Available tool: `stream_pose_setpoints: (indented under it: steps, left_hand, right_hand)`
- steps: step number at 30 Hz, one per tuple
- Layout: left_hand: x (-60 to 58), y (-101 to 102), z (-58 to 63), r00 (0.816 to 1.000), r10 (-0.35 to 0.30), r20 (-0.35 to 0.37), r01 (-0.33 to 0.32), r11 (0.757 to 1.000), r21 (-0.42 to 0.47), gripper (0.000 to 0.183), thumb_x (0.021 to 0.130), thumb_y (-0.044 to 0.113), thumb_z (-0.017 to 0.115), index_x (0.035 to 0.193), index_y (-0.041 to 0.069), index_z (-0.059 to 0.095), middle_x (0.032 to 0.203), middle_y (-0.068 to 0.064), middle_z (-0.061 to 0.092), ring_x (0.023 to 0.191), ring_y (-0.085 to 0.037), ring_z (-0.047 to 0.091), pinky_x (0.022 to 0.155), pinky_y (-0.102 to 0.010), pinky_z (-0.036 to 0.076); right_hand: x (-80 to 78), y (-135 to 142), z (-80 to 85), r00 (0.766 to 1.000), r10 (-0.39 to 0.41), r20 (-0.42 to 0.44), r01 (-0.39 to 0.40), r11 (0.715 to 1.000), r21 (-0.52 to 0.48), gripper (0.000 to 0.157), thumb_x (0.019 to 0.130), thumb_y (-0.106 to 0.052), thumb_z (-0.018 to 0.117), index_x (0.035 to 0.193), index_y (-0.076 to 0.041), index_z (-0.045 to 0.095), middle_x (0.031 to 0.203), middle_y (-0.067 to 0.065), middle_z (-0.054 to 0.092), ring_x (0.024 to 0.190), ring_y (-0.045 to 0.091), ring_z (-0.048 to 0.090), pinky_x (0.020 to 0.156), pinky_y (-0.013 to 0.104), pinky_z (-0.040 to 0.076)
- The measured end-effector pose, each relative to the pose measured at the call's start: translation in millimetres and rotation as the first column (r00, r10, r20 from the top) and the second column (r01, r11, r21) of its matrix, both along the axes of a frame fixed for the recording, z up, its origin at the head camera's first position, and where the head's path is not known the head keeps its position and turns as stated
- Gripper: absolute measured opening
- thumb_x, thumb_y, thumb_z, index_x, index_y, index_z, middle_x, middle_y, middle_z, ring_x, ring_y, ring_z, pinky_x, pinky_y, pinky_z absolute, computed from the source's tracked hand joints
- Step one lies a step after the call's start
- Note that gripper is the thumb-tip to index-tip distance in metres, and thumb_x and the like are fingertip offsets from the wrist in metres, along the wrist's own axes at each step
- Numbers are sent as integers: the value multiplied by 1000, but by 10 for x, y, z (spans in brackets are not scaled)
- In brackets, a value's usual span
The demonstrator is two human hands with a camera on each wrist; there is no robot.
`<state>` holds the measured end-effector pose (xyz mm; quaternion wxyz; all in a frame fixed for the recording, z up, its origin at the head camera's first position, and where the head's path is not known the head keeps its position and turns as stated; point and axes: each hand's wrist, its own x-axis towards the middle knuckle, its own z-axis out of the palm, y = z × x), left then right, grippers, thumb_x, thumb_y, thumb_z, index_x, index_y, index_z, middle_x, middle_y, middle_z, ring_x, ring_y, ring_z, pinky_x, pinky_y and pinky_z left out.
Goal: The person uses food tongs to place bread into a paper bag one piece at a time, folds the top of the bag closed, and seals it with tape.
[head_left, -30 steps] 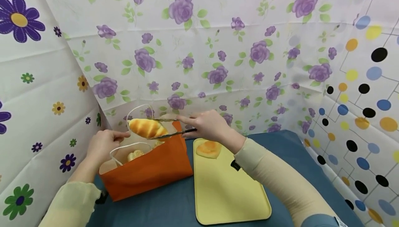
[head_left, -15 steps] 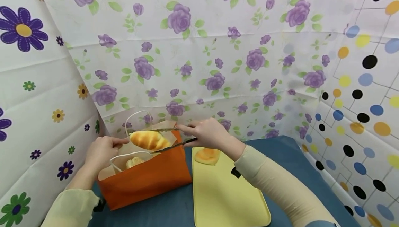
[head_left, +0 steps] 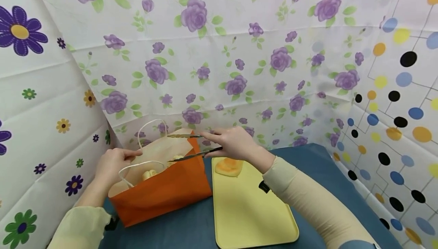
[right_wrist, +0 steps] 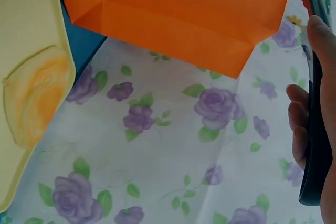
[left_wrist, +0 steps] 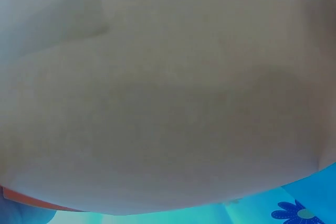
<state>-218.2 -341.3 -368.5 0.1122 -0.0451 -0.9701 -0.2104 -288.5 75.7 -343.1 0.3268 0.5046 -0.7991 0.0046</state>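
Note:
In the head view my right hand (head_left: 236, 142) holds a pair of tongs (head_left: 195, 156), their arms spread apart over the bag with nothing between them. The right wrist view shows the tongs' black handle (right_wrist: 317, 145) in its fingers. An orange paper bag (head_left: 164, 194) with white cord handles lies tipped, its mouth toward the back. My left hand (head_left: 111, 167) pinches the left edge of its mouth. Inside, a pale bread roll (head_left: 148, 174) shows partly; the bag's front side hides the rest. A pale, blurred surface fills most of the left wrist view.
Right of the bag lies a yellow tray (head_left: 253, 211) with one flat golden bun (head_left: 229, 167) at its far end. Both rest on a blue tablecloth (head_left: 304, 157). Flowered and dotted sheets (head_left: 222, 51) stand close around the table.
The striped oval bread, held in the tongs over the bag mouth before, is out of sight now. The tongs have spread apart, and the left hand has stayed at the bag's edge.

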Motion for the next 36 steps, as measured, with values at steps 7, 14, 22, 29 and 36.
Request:
stream_pose_setpoints:
  steps: [7,14,22,29,36]
  left_hand:
    - [51,-32,-35,1000,6,13,-6,1000,5,31,101,5,65,130,7,79,102,-17,78,68,-23,52,60,-36,40]
    - [50,-39,-34,1000,13,-22,-13,1000,3,31,103,6,63,129,7,79,87,-12,75,60,-23,47,55,-35,39]
    - [58,-18,-15,1000,20,7,-20,1000,18,31,104,5,62,131,5,77,72,-2,66,57,-24,44,51,-33,39]
    - [40,18,53,1000,21,-10,-21,1000,15,31,103,6,61,130,5,78,70,-3,64,59,-25,45,53,-34,38]
    - [18,53,34,1000,25,11,-25,1000,2,31,104,6,62,130,5,78,76,-4,69,66,-25,51,57,-36,40]
  right_hand:
    - [-65,139,-127,999,23,45,-19,996,-82,76,91,-62,77,153,-21,62,104,-1,74,69,11,67,48,25,41]
    - [-115,377,-173,983,-15,182,42,988,-149,78,91,-54,81,158,-21,57,102,-1,73,63,9,62,53,28,46]
    - [-241,705,-346,940,-125,318,162,982,-94,77,95,-55,76,161,-22,53,99,-3,69,59,4,50,56,27,43]
    - [-362,979,-505,889,-230,396,265,964,-35,79,95,-65,70,161,-25,53,98,-1,72,57,3,48,52,30,41]
    - [-452,1235,-768,841,-308,444,324,945,42,76,96,-67,69,158,-25,57,82,-11,60,59,5,49,54,30,43]
